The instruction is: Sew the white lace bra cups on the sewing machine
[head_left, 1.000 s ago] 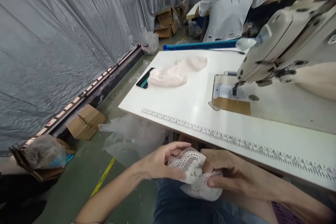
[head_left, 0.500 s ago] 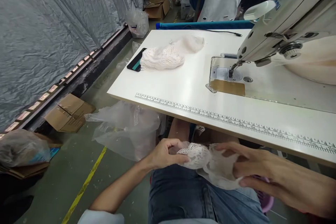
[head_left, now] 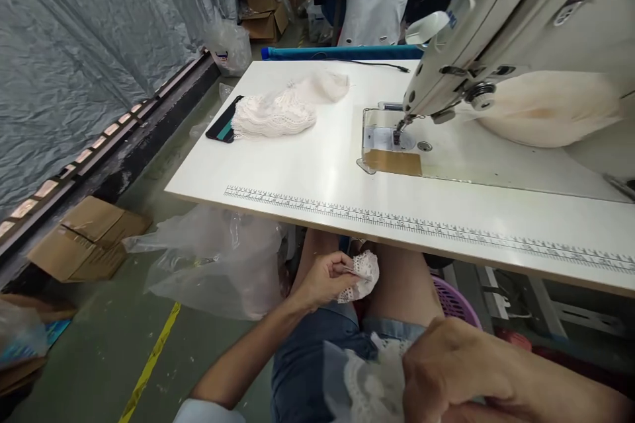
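My left hand point(head_left: 322, 277) is closed on a small piece of white lace point(head_left: 362, 275), held over my knee just under the table's front edge. My right hand point(head_left: 446, 370) is low at the bottom right, closed on a second white lace piece point(head_left: 370, 386) that lies on my lap. The two lace pieces are apart. A pile of pale lace pieces point(head_left: 278, 112) rests on the far left of the white sewing table point(head_left: 317, 172).
A sewing machine point(head_left: 496, 20) stands at the right of the table, with a printed ruler point(head_left: 397, 219) along the front edge. A purple basket point(head_left: 454, 301) sits under the table. Clear plastic bags point(head_left: 218, 258) and cardboard boxes point(head_left: 84, 244) lie on the floor at the left. A person in white stands behind.
My hands have drawn apart: the left one kept one lace piece near my knee, the right one pulled the other piece down and nearer to me. The view swung right.
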`<control>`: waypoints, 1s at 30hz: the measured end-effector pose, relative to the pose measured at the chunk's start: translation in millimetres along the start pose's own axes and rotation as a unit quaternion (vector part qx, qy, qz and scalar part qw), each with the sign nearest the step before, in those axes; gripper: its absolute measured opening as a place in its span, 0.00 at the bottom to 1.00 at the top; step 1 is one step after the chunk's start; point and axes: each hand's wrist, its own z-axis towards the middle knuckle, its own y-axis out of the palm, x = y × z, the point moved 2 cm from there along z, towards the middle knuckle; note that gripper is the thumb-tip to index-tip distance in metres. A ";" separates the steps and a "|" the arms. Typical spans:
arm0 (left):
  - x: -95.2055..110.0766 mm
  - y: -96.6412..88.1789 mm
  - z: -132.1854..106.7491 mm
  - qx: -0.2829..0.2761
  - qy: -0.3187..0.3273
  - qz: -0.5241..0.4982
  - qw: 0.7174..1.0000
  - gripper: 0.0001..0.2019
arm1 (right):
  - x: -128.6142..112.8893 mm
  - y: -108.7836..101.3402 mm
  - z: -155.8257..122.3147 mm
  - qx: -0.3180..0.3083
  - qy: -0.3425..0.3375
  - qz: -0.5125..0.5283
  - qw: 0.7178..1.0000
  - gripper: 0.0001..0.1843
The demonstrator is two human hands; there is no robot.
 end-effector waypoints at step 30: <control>8.8 3.2 -27.9 -0.146 0.108 0.182 0.966 0.15 | 76.4 -5.5 1.7 0.162 0.216 -0.078 0.960 0.17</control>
